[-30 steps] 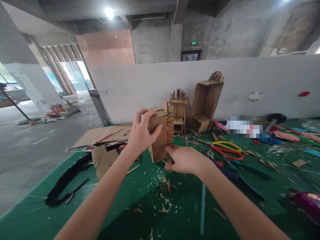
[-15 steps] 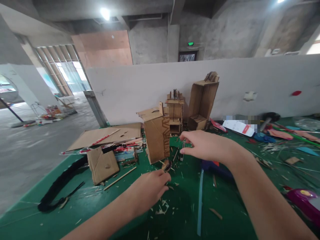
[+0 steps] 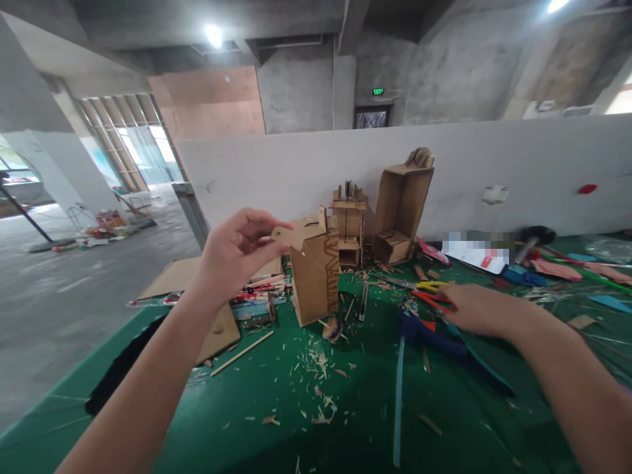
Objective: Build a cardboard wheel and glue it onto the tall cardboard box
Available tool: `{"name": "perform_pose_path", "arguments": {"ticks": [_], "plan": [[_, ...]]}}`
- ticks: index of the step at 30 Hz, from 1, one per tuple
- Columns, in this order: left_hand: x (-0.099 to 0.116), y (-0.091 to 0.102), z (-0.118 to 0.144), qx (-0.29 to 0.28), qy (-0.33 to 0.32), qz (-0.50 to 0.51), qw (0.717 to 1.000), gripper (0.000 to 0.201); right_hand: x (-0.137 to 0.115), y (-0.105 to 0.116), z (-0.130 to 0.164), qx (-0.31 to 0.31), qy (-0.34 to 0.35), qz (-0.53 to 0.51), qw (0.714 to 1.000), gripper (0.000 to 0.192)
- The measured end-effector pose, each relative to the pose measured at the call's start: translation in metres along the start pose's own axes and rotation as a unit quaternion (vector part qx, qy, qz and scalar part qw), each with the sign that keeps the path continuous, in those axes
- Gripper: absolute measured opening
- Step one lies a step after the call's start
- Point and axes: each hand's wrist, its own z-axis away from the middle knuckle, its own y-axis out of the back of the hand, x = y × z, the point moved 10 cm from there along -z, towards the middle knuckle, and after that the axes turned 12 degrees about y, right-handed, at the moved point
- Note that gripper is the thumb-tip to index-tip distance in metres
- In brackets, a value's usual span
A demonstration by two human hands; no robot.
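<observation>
Head view, nearest first: our two forearms reach out over the green table [image 3: 345,421], which is strewn with cardboard shavings. Our right hand [image 3: 474,308] lies low on the right, palm down, over the red-and-yellow scissors [image 3: 428,289]; the fingers curl toward the handles, but we cannot tell whether they grip them or only rest there. A blue strip [image 3: 397,401] runs lengthwise from us toward that hand.

Our left hand [image 3: 237,253] is raised on the left, thumb and fingers narrowed in a pinch that touches the flap at the top of the cardboard box [image 3: 315,276]. The box stands upright on the table, long axis vertical, between the two hands and a little beyond them. It lies just to the right of the left hand and well to the left of the right hand, so the left is plainly the nearer.

Farther back, against the white partition [image 3: 494,158], stand a small cardboard tower [image 3: 349,227] and a tall open carton [image 3: 405,204].
</observation>
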Motion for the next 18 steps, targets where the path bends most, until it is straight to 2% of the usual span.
{"name": "perform_pose_path", "arguments": {"ticks": [2,4,6,8,13,18], "plan": [[-0.019,0.007,-0.010,0.041,0.017,0.036,0.998,0.024,0.011,-0.022,0.007,-0.051,-0.015,-0.005,0.999,0.012],[-0.034,0.012,-0.016,0.079,0.032,0.056,0.995,0.024,0.015,-0.041,0.014,-0.088,-0.033,-0.014,0.996,0.031],[-0.041,0.016,-0.019,0.110,0.037,0.070,0.991,0.025,0.016,-0.056,0.019,-0.118,-0.058,-0.023,0.991,0.047],[-0.040,0.018,-0.019,0.123,0.036,0.072,0.989,0.025,0.013,-0.065,0.020,-0.129,-0.067,-0.029,0.989,0.050],[-0.027,0.011,-0.015,0.116,0.010,0.029,0.993,0.026,0.003,-0.065,0.017,-0.097,-0.051,-0.018,0.994,0.036],[-0.016,0.000,-0.016,0.109,-0.013,-0.065,0.992,0.026,0.002,-0.060,0.018,-0.094,-0.050,0.014,0.994,0.031]]}}
